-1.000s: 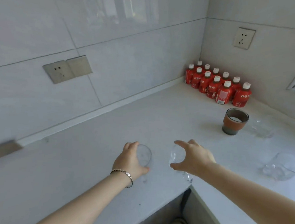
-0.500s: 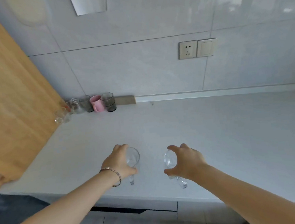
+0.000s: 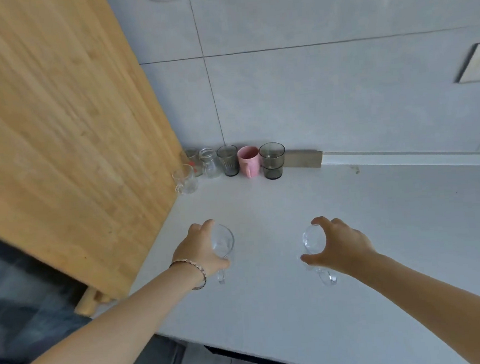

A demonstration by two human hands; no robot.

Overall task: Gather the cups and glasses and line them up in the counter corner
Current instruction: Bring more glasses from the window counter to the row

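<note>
My left hand (image 3: pixel 199 251) grips a clear glass mug (image 3: pixel 223 242) from the side, its handle pointing toward me. My right hand (image 3: pixel 341 245) holds a second clear glass mug (image 3: pixel 313 240) the same way. Both mugs hang above the white counter (image 3: pixel 354 259). In the far corner stands a row against the wall: a smoked glass tumbler (image 3: pixel 272 160), a pink mug (image 3: pixel 249 161), a grey ribbed glass (image 3: pixel 228 160), a small clear jar (image 3: pixel 210 162) and a glass behind it. A clear glass mug (image 3: pixel 185 179) sits in front of that row, by the wooden panel.
A tall wooden panel (image 3: pixel 64 123) bounds the counter on the left. The tiled wall carries a power socket (image 3: pixel 479 62) at the right. The counter's front edge runs close below my forearms, with dark floor under it.
The view has swung left from the corner with red bottles to the corner with the row of cups. Both hands have carried their glass mugs along and are closer to the row.
</note>
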